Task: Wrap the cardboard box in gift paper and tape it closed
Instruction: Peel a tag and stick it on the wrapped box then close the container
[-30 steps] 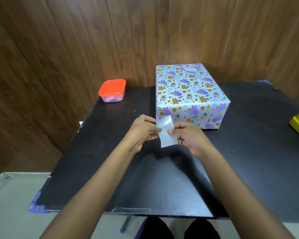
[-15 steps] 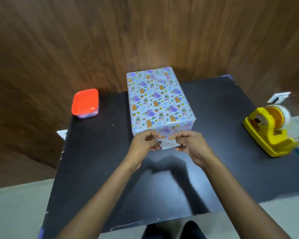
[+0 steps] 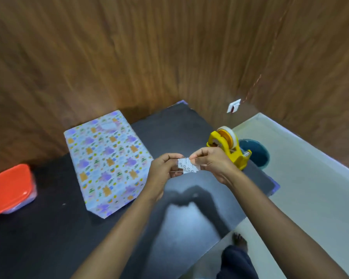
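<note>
Left hand: the left hand [image 3: 163,170] has its fingers curled, pinching the left edge of a small white printed paper slip [image 3: 187,168].
Right hand: the right hand [image 3: 212,164] pinches the slip's right edge, its fingers bent likewise.
Slip: held above the black tabletop [image 3: 48,228]; I cannot tell whether it is a label, a backing or an offcut.
Box place: the cardboard box in pale blue animal-print gift paper [image 3: 107,158] lies flat on the table, left of the hands and not touched by them.
Box axis: its long axis runs far to near, the near end swung slightly right; a short end faces the person.
Progress: no bare cardboard shows, so the wrapping looks nearly done.
Doing it well: grip only the edges, keep the slip taut, and press it flat across a seam.
Nearby: a yellow plastic tape dispenser [image 3: 228,146] stands just beyond the right hand; an orange-lidded plastic tub [image 3: 10,188] sits at far left.
</note>
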`<state>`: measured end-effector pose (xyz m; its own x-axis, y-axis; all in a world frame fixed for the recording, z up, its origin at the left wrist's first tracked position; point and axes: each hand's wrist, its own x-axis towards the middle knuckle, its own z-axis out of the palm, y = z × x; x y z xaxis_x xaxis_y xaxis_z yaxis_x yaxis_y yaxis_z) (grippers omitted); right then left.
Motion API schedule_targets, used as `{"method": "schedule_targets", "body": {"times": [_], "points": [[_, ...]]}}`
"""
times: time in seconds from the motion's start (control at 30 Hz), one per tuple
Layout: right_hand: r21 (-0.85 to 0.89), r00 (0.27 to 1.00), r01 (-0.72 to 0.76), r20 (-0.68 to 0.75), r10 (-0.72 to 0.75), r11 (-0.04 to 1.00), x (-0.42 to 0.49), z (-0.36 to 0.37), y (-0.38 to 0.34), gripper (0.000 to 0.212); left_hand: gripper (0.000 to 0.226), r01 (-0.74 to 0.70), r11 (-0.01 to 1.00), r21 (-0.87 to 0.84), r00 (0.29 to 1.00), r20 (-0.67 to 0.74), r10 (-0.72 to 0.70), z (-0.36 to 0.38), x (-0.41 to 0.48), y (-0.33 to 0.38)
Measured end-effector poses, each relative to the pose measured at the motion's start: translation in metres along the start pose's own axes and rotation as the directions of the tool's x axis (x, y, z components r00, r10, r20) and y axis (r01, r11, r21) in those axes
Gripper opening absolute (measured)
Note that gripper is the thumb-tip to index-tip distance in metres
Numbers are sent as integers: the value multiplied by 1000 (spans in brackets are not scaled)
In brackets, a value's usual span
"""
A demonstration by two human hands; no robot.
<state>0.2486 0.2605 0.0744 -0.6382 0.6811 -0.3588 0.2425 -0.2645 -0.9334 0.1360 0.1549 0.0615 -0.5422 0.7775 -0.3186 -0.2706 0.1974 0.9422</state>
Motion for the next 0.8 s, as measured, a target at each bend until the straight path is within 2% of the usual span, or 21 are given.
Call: {"method": "schedule_targets", "body": {"times": [0.07, 0.17, 0.43, 0.57, 0.8], "points": [[-23, 1000, 15, -15, -16, 1000, 12, -24, 0, 24, 17, 18, 1000, 17, 1000, 11, -18, 26, 16, 2], [-45, 999, 33, -7, -33, 998, 36, -72, -3, 27, 14, -12, 989, 147, 1000, 9, 11, 71, 48, 5], [-86, 997, -59, 41, 63, 995, 104, -224, -18, 20, 23, -14, 976, 217, 993, -108, 38, 211, 120, 4], [-63, 994, -110, 5, 111, 992, 127, -276, -13, 18, 19, 6, 980, 199, 985, -171, 29, 254, 146, 1], [16, 975, -187, -116, 188, 982, 150, -343, 7, 16, 25, 42, 992, 116, 991, -127, -27, 308, 186, 0]]}}
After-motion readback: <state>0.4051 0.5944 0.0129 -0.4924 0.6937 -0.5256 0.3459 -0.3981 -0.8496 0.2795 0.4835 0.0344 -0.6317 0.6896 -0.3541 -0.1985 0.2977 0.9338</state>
